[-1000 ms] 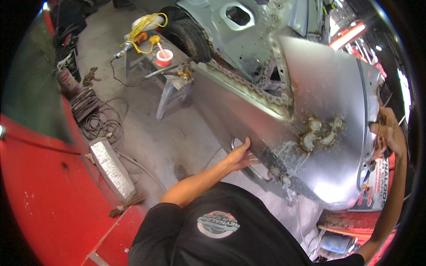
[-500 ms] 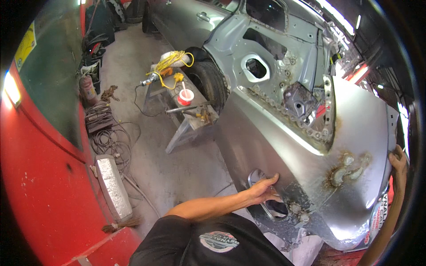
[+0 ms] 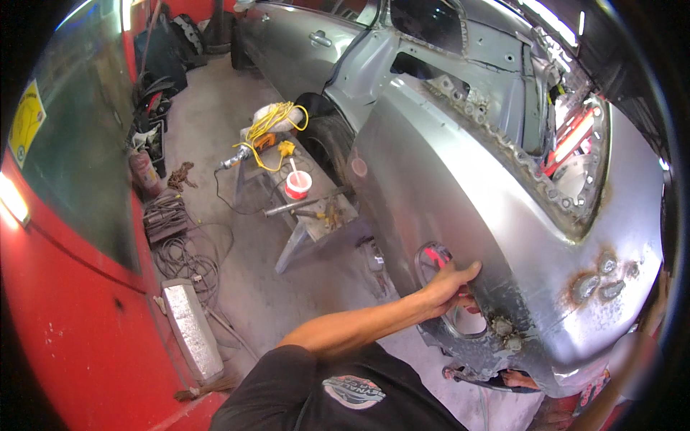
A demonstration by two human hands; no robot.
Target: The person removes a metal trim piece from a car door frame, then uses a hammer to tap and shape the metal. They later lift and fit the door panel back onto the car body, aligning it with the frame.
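Observation:
A silver car quarter panel (image 3: pixel 431 172) hangs between my hands, tilted, in front of the car's bare rear side. My left hand (image 3: pixel 453 285) grips it at a rounded opening near its lower edge. The thumb lies on the outer face, and the other fingers pass into the opening. At the far right, my right hand (image 3: pixel 658 305) is at the panel's outer edge, dim and blurred, its fingers mostly hidden. Burnt, rusty weld patches (image 3: pixel 600 281) mark the panel near that side. A row of small holes lines its window opening.
The silver car body (image 3: pixel 305 43) with its rear wheel (image 3: pixel 330 136) stands behind. A low bench (image 3: pixel 316 215) carries a power tool (image 3: pixel 248 149), yellow cord and a red-and-white tub (image 3: pixel 297 184). Leftward are coiled cables (image 3: pixel 187 258), a silver block-shaped object (image 3: pixel 190 327) and a red vehicle (image 3: pixel 65 309).
The panel has risen and shifted right, closer to me, covering more of the car's rear side. My left hand moved right and slightly up with it; my right hand dropped lower at the edge.

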